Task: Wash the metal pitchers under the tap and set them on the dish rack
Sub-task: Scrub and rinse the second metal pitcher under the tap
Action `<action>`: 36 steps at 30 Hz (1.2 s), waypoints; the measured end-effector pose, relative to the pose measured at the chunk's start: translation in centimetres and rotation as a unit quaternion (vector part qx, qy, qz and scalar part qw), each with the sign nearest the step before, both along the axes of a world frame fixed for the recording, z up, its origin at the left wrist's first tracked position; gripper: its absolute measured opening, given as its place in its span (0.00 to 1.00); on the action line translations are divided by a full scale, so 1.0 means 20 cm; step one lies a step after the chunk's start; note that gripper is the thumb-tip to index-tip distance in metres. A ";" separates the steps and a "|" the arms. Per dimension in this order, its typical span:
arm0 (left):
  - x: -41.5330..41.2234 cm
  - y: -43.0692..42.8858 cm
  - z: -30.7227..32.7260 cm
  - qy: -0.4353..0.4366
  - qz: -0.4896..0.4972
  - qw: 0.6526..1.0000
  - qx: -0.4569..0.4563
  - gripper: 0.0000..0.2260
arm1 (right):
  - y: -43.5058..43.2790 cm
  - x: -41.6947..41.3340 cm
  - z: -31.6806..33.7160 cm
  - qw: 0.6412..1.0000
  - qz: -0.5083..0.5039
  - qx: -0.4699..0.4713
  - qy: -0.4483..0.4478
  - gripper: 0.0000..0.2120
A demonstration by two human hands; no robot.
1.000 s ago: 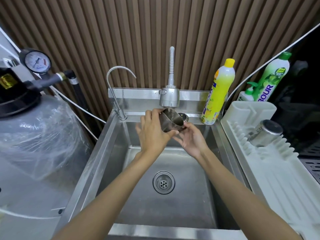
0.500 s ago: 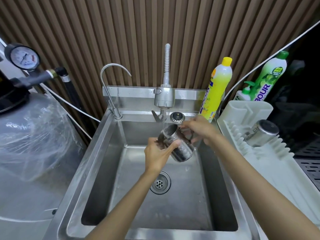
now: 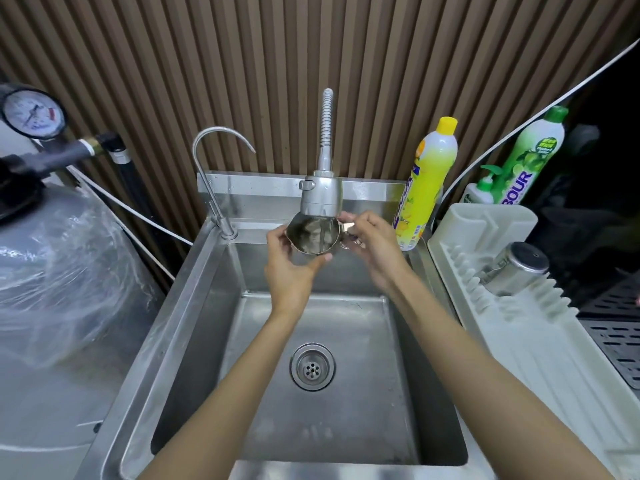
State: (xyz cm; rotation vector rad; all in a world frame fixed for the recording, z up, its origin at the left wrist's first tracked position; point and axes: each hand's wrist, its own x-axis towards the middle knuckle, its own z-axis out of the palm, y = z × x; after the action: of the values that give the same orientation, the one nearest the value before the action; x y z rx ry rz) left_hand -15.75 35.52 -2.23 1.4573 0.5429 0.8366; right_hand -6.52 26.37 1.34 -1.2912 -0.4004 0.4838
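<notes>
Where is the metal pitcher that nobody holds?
Head view, right side: the pitcher rests on the white dish rack, beside the sink, in front of the green bottle.

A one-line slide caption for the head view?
The left hand and right hand hold a steel pitcher under the grey spray tap; another pitcher lies on the white rack.

- The sink basin (image 3: 194, 306) lay open down to the drain (image 3: 312, 366)
- The spray tap head (image 3: 320, 197) hung just above the held pitcher (image 3: 313, 237), blocking upward room
- A racked pitcher (image 3: 516, 271) occupied the far end of the dish rack (image 3: 519, 341)
</notes>
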 end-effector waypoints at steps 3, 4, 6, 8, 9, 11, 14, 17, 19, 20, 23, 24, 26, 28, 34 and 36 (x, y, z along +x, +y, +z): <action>-0.05 0.04 0.06 0.033 -0.006 0.986 0.162 0.31 | 0.04 -0.01 -0.11 0.974 0.038 0.146 0.169 0.15; -0.06 0.06 0.07 0.041 -0.013 0.979 0.201 0.31 | 0.05 -0.02 -0.14 0.961 0.041 0.174 0.212 0.14; -0.09 0.09 0.07 0.056 -0.030 0.967 0.246 0.33 | 0.08 -0.05 -0.21 0.938 0.047 0.210 0.273 0.11; -0.11 0.11 0.04 0.067 -0.052 0.959 0.271 0.33 | 0.08 -0.09 -0.25 0.926 0.053 0.227 0.297 0.05; -0.12 0.12 0.04 0.080 -0.057 0.952 0.288 0.33 | 0.08 -0.10 -0.27 0.925 0.051 0.226 0.303 0.08; -0.14 0.11 0.04 0.122 -0.040 0.935 0.331 0.33 | 0.05 -0.12 -0.28 0.928 0.051 0.198 0.312 0.08; -0.16 0.07 0.06 0.166 -0.012 0.928 0.333 0.35 | -0.01 -0.14 -0.28 0.953 0.055 0.105 0.278 0.06; -0.18 0.04 0.05 0.205 -0.007 0.938 0.279 0.29 | -0.08 -0.13 -0.23 0.974 0.058 -0.028 0.215 0.08; -0.18 0.01 0.03 0.225 -0.012 0.947 0.228 0.27 | -0.11 -0.10 -0.18 0.977 0.043 -0.122 0.171 0.07; -0.18 -0.01 0.01 0.231 -0.020 0.954 0.192 0.26 | -0.12 -0.09 -0.14 0.975 0.033 -0.162 0.147 0.06; -0.17 -0.04 -0.03 0.225 -0.063 0.970 0.065 0.25 | -0.14 -0.06 -0.03 0.969 0.003 -0.236 0.074 0.04; -0.16 -0.05 -0.05 0.212 -0.082 0.973 0.026 0.25 | -0.14 -0.05 0.00 0.966 -0.014 -0.255 0.046 0.05; -0.14 -0.05 -0.06 0.183 -0.128 0.974 -0.040 0.30 | -0.13 -0.03 0.04 0.947 -0.055 -0.312 -0.052 0.09; -0.10 -0.04 -0.06 0.135 -0.161 0.971 -0.116 0.29 | -0.11 -0.03 0.08 0.922 -0.085 -0.347 -0.150 0.13; -0.01 -0.01 0.00 0.044 -0.117 0.986 -0.113 0.26 | -0.05 -0.07 0.08 0.974 -0.116 -0.153 -0.123 0.14; -0.01 0.01 0.01 0.036 -0.082 0.994 -0.063 0.28 | -0.04 -0.06 0.05 0.988 -0.096 -0.102 -0.059 0.14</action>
State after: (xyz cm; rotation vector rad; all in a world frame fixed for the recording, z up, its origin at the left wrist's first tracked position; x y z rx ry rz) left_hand -16.02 35.72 -2.09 1.3990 0.5124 0.6124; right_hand -7.74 25.60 2.40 -1.5457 -0.3262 0.2911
